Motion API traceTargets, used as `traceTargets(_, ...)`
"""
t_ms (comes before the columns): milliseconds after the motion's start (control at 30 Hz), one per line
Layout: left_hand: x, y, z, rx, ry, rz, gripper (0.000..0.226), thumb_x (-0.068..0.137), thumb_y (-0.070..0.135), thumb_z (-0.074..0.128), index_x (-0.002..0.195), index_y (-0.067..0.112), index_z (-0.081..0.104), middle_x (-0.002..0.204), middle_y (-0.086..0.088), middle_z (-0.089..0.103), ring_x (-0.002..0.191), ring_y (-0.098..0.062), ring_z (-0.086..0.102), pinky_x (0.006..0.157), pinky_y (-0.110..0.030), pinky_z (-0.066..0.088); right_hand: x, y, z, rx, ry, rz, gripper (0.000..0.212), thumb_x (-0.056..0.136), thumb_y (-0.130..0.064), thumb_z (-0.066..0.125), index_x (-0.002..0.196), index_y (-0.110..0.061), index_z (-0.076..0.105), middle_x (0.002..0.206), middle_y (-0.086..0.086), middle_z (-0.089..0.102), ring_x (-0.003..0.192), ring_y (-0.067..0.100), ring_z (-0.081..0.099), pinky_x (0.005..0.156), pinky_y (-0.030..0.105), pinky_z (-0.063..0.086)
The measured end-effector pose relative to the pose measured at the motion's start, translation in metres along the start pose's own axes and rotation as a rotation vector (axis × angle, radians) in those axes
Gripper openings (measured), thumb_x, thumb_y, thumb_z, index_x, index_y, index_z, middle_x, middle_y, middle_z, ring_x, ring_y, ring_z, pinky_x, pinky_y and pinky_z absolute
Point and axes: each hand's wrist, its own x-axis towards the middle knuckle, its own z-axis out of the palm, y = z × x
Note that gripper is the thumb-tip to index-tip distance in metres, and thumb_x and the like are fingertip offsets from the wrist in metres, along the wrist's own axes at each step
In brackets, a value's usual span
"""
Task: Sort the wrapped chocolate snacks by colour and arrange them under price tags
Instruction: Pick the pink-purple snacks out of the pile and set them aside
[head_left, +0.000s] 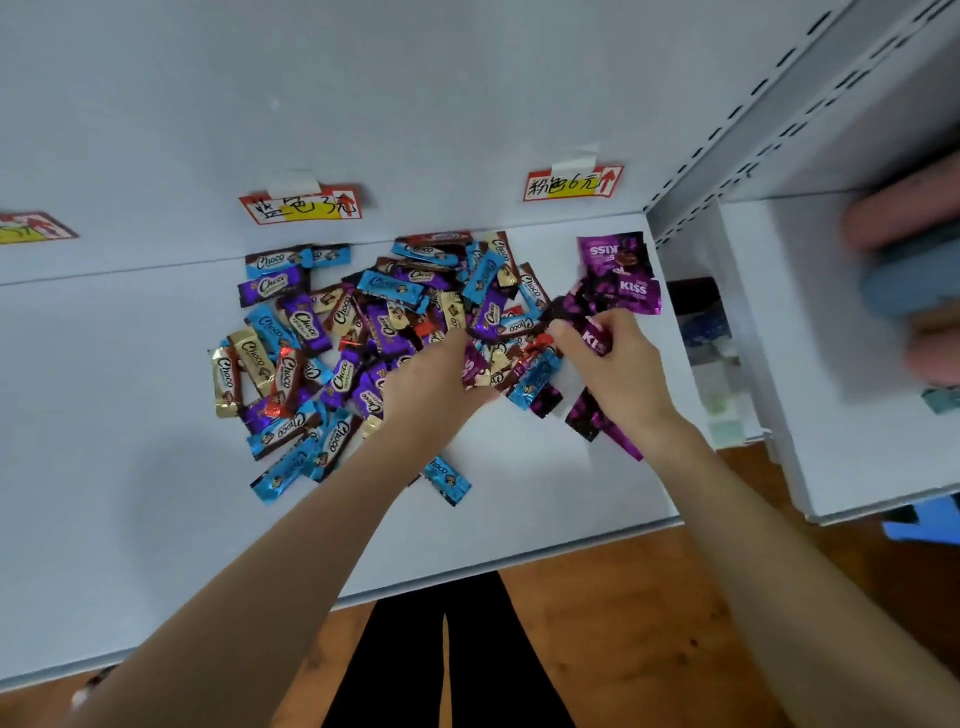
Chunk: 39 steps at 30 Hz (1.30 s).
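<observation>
Head view: a mixed heap of Choco snacks (332, 332) (blue, purple, gold, red) lies mid-frame on the grey shelf (104, 415), below the middle price tag (301, 205); purple KISS packets (621, 270) sit right of centre under the right price tag (571, 183); the right hand (613, 364) pinches a KISS wrapper (595, 340) in curled fingers; the left hand (436, 384) dips into the heap, fingertips hidden, so I cannot tell its grip.
</observation>
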Motion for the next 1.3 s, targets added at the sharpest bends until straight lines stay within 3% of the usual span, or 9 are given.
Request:
traceTargets(100, 0.004, 0.0, 0.009, 0.14, -0.022, 0.011, 0.041, 0.082, 0.043, 0.066, 0.096, 0.02, 0.036, 0.082, 0.003, 0.055, 0.071, -0.02, 0.049, 0.061, -0.031, 0.034, -0.011, 0.013, 0.004, 0.009, -0.042, 0.055, 0.043, 0.072, -0.044, 0.074, 0.095, -0.024, 0.044, 0.081, -0.021, 0.051, 0.071, -0.01, 0.05, 0.053, 0.008, 0.037)
traceTargets(200, 0.003, -0.009, 0.006, 0.164, -0.039, -0.042, 0.042, 0.083, 0.041, 0.067, 0.093, 0.019, 0.033, 0.066, 0.008, 0.042, 0.068, -0.022, 0.047, 0.059, -0.031, 0.033, -0.017, 0.021, 0.013, -0.164, -0.088, 0.048, 0.03, 0.079, -0.029, 0.07, 0.09, -0.018, 0.045, 0.072, -0.016, 0.047, 0.07, 0.008, 0.052, 0.049, 0.017, 0.031)
traceTargets(433, -0.003, -0.032, -0.01, 0.149, -0.037, -0.102, 0.046, 0.082, 0.041, 0.068, 0.112, 0.014, 0.045, 0.091, -0.005, 0.062, 0.074, -0.022, 0.049, 0.06, -0.031, 0.034, -0.026, 0.015, 0.041, -0.322, -0.094, 0.042, 0.033, 0.081, -0.029, 0.067, 0.101, -0.006, 0.054, 0.094, 0.011, 0.061, 0.087, 0.028, 0.059, 0.062, 0.027, 0.038)
traceTargets(667, -0.011, -0.039, -0.014, 0.094, -0.024, -0.096, 0.039, 0.085, 0.038, 0.065, 0.106, 0.012, 0.045, 0.082, -0.006, 0.061, 0.072, -0.026, 0.055, 0.058, -0.033, 0.038, -0.033, 0.013, 0.038, -0.141, -0.207, 0.04, 0.014, 0.081, -0.017, 0.065, 0.081, -0.018, 0.052, 0.076, 0.0, 0.058, 0.072, 0.021, 0.057, 0.056, 0.025, 0.042)
traceTargets(733, -0.012, -0.039, -0.016, 0.022, -0.014, -0.087, 0.034, 0.085, 0.035, 0.064, 0.102, 0.012, 0.046, 0.083, -0.006, 0.062, 0.075, -0.026, 0.057, 0.058, -0.033, 0.042, -0.037, 0.008, 0.03, -0.073, -0.235, 0.011, 0.029, 0.079, -0.009, 0.063, 0.069, -0.029, 0.044, 0.064, -0.008, 0.051, 0.059, 0.011, 0.05, 0.046, 0.011, 0.035)
traceTargets(933, 0.007, -0.022, -0.02, -0.084, 0.104, 0.01, 0.023, 0.086, 0.025, 0.063, 0.1, 0.009, 0.055, 0.093, -0.008, 0.059, 0.083, -0.025, 0.055, 0.063, -0.033, 0.044, -0.043, 0.003, 0.009, -0.076, -0.411, -0.002, 0.026, 0.084, -0.013, 0.06, 0.07, -0.028, 0.044, 0.062, -0.007, 0.047, 0.052, 0.003, 0.044, 0.041, 0.008, 0.031)
traceTargets(1033, 0.031, -0.008, -0.019, -0.006, 0.124, 0.09, 0.026, 0.086, 0.024, 0.062, 0.108, 0.011, 0.058, 0.103, -0.008, 0.06, 0.094, -0.026, 0.057, 0.072, -0.036, 0.049, -0.045, 0.007, 0.002, -0.027, -0.382, 0.017, 0.018, 0.087, -0.013, 0.056, 0.074, -0.022, 0.047, 0.064, -0.002, 0.049, 0.053, 0.007, 0.045, 0.039, 0.008, 0.031)
traceTargets(1133, 0.052, 0.002, -0.016, 0.07, 0.093, 0.182, 0.024, 0.086, 0.024, 0.063, 0.107, 0.014, 0.058, 0.103, -0.006, 0.063, 0.097, -0.025, 0.057, 0.066, -0.032, 0.04, -0.042, 0.013, 0.001, 0.021, -0.283, 0.068, 0.01, 0.09, -0.015, 0.052, 0.081, -0.019, 0.049, 0.073, 0.002, 0.054, 0.058, 0.01, 0.047, 0.042, 0.011, 0.034)
traceTargets(1300, 0.06, -0.011, -0.023, 0.063, 0.059, 0.114, 0.031, 0.084, 0.029, 0.067, 0.11, 0.015, 0.058, 0.107, -0.006, 0.064, 0.101, -0.027, 0.057, 0.071, -0.035, 0.043, -0.031, 0.017, 0.004, 0.07, -0.175, 0.097, 0.002, 0.092, -0.017, 0.049, 0.093, -0.015, 0.048, 0.076, -0.004, 0.054, 0.065, 0.01, 0.052, 0.05, 0.018, 0.034)
